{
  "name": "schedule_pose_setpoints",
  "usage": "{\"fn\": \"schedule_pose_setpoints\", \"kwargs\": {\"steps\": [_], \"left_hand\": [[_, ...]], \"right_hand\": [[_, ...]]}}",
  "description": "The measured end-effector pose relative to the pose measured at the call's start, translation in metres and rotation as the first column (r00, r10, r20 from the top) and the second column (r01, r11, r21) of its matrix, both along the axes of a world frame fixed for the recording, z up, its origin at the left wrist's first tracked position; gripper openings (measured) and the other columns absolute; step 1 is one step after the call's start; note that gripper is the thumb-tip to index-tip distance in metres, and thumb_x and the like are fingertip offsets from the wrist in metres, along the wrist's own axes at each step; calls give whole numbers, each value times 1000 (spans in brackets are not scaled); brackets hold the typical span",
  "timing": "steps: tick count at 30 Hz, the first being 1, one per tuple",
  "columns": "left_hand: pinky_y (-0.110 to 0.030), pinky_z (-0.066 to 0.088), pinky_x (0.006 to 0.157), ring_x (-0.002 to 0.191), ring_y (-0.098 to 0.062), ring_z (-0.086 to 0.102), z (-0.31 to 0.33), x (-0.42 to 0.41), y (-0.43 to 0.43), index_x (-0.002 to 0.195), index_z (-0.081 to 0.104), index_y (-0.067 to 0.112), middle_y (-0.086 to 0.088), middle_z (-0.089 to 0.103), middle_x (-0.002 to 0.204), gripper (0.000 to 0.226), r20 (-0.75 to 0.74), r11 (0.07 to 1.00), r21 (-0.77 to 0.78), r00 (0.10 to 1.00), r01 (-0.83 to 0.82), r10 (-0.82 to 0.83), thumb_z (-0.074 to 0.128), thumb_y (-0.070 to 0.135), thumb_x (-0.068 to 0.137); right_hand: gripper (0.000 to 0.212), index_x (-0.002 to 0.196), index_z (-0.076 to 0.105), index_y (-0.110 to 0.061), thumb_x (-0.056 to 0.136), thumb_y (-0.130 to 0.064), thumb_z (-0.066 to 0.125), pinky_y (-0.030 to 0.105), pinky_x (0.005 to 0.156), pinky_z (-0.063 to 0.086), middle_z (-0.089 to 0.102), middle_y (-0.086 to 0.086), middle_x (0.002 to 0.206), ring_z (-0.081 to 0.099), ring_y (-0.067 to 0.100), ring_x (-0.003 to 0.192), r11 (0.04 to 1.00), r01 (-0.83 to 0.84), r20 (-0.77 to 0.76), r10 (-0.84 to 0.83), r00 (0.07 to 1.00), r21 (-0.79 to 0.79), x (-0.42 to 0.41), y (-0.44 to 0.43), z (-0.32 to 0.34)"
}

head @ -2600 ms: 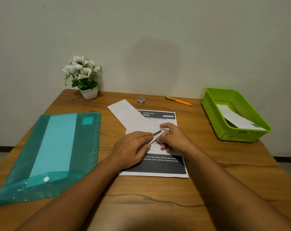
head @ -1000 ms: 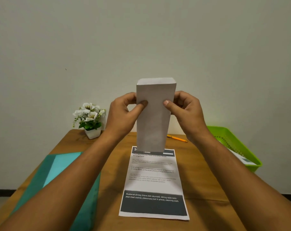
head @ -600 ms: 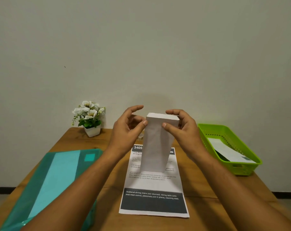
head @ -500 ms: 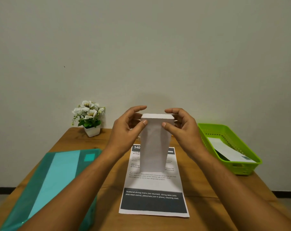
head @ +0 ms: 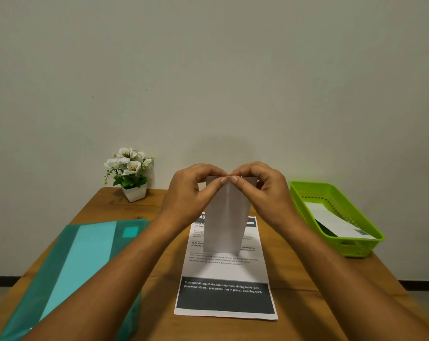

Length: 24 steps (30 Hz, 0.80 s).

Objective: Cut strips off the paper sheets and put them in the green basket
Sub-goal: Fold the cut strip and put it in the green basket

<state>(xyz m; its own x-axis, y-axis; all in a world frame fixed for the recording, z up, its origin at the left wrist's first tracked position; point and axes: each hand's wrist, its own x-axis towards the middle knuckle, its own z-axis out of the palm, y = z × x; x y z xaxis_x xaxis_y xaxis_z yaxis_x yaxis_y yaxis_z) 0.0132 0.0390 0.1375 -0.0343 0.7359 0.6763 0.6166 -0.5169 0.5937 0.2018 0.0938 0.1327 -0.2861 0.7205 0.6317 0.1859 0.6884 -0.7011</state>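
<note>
A white paper strip [head: 224, 217] hangs upright in the air over the middle of the table. My left hand [head: 191, 193] and my right hand [head: 262, 190] both pinch its top edge, thumbs and forefingers almost touching at the centre. Flat on the table beneath it lies a printed paper sheet [head: 224, 291] with a dark band near its front end. The green basket [head: 336, 242] stands at the right of the table, with a white strip of paper [head: 331, 220] lying inside it.
A teal plastic folder [head: 80, 262] covers the left of the wooden table [head: 159, 279]. A small white pot of white flowers [head: 131, 173] stands at the back left against the wall.
The folded strip came up off the sheet, then was lowered a little. My two pinches have slid inward along its top edge until the fingertips nearly meet.
</note>
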Motion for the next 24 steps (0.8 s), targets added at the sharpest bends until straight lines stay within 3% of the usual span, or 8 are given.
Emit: {"fn": "schedule_pose_setpoints", "kwargs": {"steps": [5, 11, 14, 18, 21, 24], "left_hand": [[-43, 60, 73, 93, -10, 71, 6, 0, -2, 100, 78, 21, 14, 75, 93, 9, 6, 1000, 9, 1000, 19, -19, 72, 27, 96], [-36, 61, 78, 92, -10, 71, 7, -7, -3, 96, 78, 21, 14, 75, 90, 4, 101, 1000, -25, 995, 5, -2, 75, 23, 93], [-36, 60, 78, 89, -12, 72, 2, -5, -3, 95, 79, 21, 11, 76, 90, 3, 172, 999, -38, 985, 8, -2, 76, 22, 92], [-35, 60, 73, 82, -16, 72, -2, 3, -3, 91, 78, 18, 3, 77, 87, 1, 396, 999, -27, 918, 21, -8, 79, 18, 90], [-26, 54, 67, 74, -8, 66, -11, 2, 0, 87, 74, 17, 3, 74, 81, 5, 543, 1000, -22, 839, -12, 22, 79, 17, 90], [-27, 53, 62, 68, -8, 59, -32, -3, 2, 85, 70, 16, 1, 70, 75, 13, 559, 994, -82, 823, -67, 102, 80, 23, 89]], "right_hand": [[3, 95, 79, -17, 94, -18, 76, 23, 72, 54, 73, -9, 91, 70, 11, 91, 1000, -19, 26, 18, 1000, 15, 0, -1, 7], [4, 92, 78, -21, 94, -20, 76, 44, 76, 62, 75, -6, 89, 71, 16, 87, 997, -27, 3, 27, 1000, -71, 11, 5, 10], [3, 92, 78, -16, 94, -17, 76, 46, 75, 63, 75, -1, 87, 72, 20, 84, 994, -40, -41, 36, 999, -98, 13, 3, 10], [12, 94, 70, -3, 91, -12, 78, 47, 73, 58, 71, 19, 89, 66, 21, 78, 980, -100, -187, 67, 980, -173, 10, 3, 3], [17, 100, 69, -9, 88, -16, 79, 47, 82, 59, 75, 14, 96, 71, 26, 88, 940, -160, -87, 140, 986, -300, 14, 6, -14], [13, 99, 70, -15, 89, -17, 78, 49, 83, 58, 78, 7, 94, 74, 28, 88, 902, -162, 23, 186, 982, -400, 20, 8, -31]]}}
